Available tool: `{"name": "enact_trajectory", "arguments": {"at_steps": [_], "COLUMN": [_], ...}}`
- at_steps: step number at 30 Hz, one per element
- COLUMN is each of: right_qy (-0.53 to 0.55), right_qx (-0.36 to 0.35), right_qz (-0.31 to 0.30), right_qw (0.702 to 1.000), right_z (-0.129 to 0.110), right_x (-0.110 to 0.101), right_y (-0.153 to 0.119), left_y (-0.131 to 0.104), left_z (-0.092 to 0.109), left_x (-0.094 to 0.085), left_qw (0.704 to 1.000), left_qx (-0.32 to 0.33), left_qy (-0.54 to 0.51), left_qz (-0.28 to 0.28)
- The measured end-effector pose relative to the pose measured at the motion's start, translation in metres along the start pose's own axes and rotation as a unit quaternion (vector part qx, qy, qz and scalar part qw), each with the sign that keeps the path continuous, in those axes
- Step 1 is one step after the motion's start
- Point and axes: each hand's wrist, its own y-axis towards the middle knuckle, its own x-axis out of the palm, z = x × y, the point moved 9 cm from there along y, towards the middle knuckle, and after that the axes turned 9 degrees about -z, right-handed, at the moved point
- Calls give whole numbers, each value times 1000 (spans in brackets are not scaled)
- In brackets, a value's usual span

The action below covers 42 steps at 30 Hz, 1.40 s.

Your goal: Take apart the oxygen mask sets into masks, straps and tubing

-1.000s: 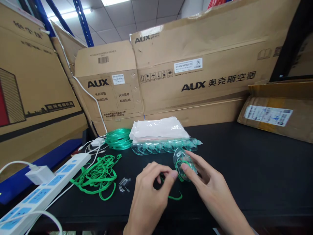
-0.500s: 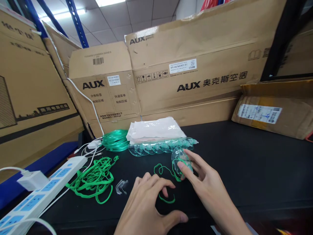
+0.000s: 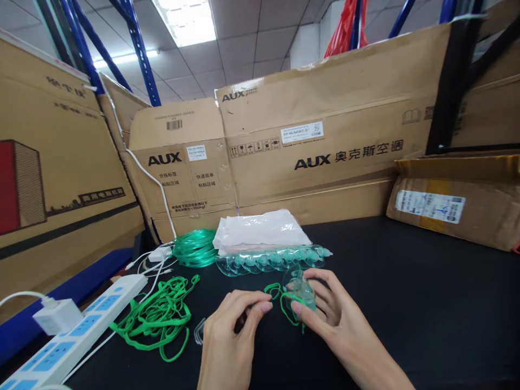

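Note:
My right hand is closed around a clear green-tinted oxygen mask, with its thumb on the near side and the fingers behind. A thin green elastic strap hangs across the mask and loops out to the left. At that loop, my left hand pinches thumb and forefinger together on the strap; the exact grip point is partly hidden by the fingertips. Just left of this hand lie small clear bent strips, partly covered by it. Behind the held mask, a row of nested clear masks rests on the black table.
A tangle of green straps lies left, beside a white power strip with plugs and cables. Coiled green tubing and white plastic packets stand at the back. Cardboard boxes wall the rear; another box stands right.
My left hand has gone from spread fingers to a pinch at the strap, moving slightly up. The mask in my right hand has turned a little. The camera view has tilted up.

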Motion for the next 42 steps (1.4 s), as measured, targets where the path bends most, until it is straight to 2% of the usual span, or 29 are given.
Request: {"name": "enact_trajectory", "arguments": {"at_steps": [3,6,9,13,23,34,39,42], "right_qy": [41,66,84,90,88,31,3,-30], "right_qx": [0,14,25,19,23,29,23,14], "right_qz": [-47,-101,-123,-135,-159,-156,-152,-174], "right_qw": [998,993,989,987,983,987,988,984], "right_z": [2,3,4,5,2,-2,-5,-10], "right_x": [5,14,19,21,27,29,29,30], "right_y": [1,0,-1,-2,-4,-6,-6,-9], "left_y": [4,6,6,5,5,5,5,5], "left_z": [-3,-6,-13,-19,-16,-10,-8,-4], "left_x": [-1,5,8,9,7,8,6,4], "left_qw": [998,996,996,997,999,999,1000,1000], "left_qx": [-25,-18,-23,-31,-18,-4,-1,9], "left_qy": [-39,-80,-83,-69,-35,-38,-1,15], "left_qz": [41,37,30,13,22,14,17,23]}}
